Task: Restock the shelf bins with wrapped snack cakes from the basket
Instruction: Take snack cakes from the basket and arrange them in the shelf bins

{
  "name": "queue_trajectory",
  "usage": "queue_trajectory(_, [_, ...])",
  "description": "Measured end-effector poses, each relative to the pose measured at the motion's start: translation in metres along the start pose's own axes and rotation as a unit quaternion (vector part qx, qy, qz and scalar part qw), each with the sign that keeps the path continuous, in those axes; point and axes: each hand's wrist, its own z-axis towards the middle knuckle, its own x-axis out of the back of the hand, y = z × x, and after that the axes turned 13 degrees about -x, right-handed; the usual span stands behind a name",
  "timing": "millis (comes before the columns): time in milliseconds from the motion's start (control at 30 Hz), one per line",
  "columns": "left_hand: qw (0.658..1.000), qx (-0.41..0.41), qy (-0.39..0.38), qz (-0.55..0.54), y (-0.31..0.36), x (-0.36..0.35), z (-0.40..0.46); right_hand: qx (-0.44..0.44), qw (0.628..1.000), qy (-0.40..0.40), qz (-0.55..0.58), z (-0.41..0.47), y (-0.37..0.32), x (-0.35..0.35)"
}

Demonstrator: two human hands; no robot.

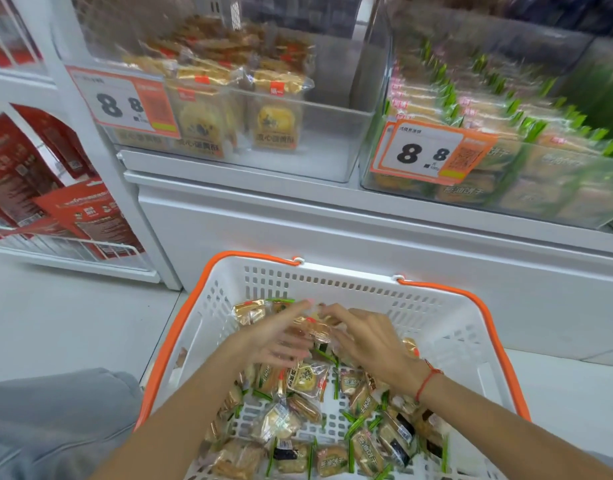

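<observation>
A white basket [447, 327] with orange handles sits low in front of me, holding several wrapped snack cakes [307, 379], some gold, some green-edged. Both hands are inside it, over the far part of the pile. My left hand [277, 337] and my right hand [364, 337] meet on a gold-wrapped cake [313, 327], fingers curled at its edges; motion blur hides the exact grip. Above, a clear shelf bin [298, 140] holds gold-wrapped cakes on its left side. A second clear bin [540, 188] to the right is packed with green-edged cakes.
White shelf base [332, 223] stands between basket and bins. Orange price tags reading 8.8 hang on each bin front [125, 102]. Red boxes fill a wire rack [38, 188] at left. My grey-clad knee [56, 420] is at lower left, beside the basket.
</observation>
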Motion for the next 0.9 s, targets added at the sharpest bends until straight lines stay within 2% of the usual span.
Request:
queue_trajectory(67, [0.999, -0.035, 0.023, -0.001, 0.011, -0.002, -0.007, 0.062, 0.998, 0.033, -0.008, 0.003, -0.008, 0.016])
queue_trajectory(167, [0.996, -0.079, 0.049, -0.005, 0.032, 0.009, -0.018, 0.110, 0.993, 0.034, -0.011, 0.007, -0.013, 0.041])
queue_trajectory(267, [0.986, -0.131, 0.057, 0.082, 0.054, 0.030, -0.031, 0.084, 0.994, 0.059, 0.023, 0.010, -0.018, 0.070])
queue_trajectory(367, [0.955, -0.201, 0.049, 0.213, 0.075, 0.041, -0.046, 0.012, 0.995, 0.087, 0.037, 0.022, -0.026, 0.095])
queue_trajectory(400, [0.940, -0.231, 0.035, 0.248, 0.083, 0.042, -0.051, -0.021, 0.997, 0.051, 0.046, 0.027, -0.029, 0.102])
queue_trajectory(500, [0.889, -0.299, -0.001, 0.347, 0.109, 0.042, -0.067, -0.112, 0.975, -0.148, 0.120, 0.042, -0.041, 0.120])
queue_trajectory(567, [0.864, -0.338, -0.012, 0.373, 0.130, 0.039, -0.079, -0.119, 0.964, -0.186, 0.150, 0.052, -0.049, 0.124])
queue_trajectory(633, [0.849, -0.385, -0.008, 0.362, 0.151, 0.033, -0.089, -0.096, 0.968, -0.150, 0.179, 0.062, -0.059, 0.128])
queue_trajectory(733, [0.809, -0.460, 0.060, 0.361, 0.179, 0.030, -0.103, -0.060, 0.976, -0.022, 0.208, 0.077, -0.079, 0.142])
queue_trajectory(800, [0.781, -0.499, 0.119, 0.355, 0.197, 0.037, -0.112, -0.057, 0.965, 0.047, 0.252, 0.089, -0.094, 0.161])
queue_trajectory(900, [0.753, -0.519, 0.156, 0.373, 0.226, 0.049, -0.124, -0.025, 0.949, 0.111, 0.294, 0.111, -0.115, 0.192])
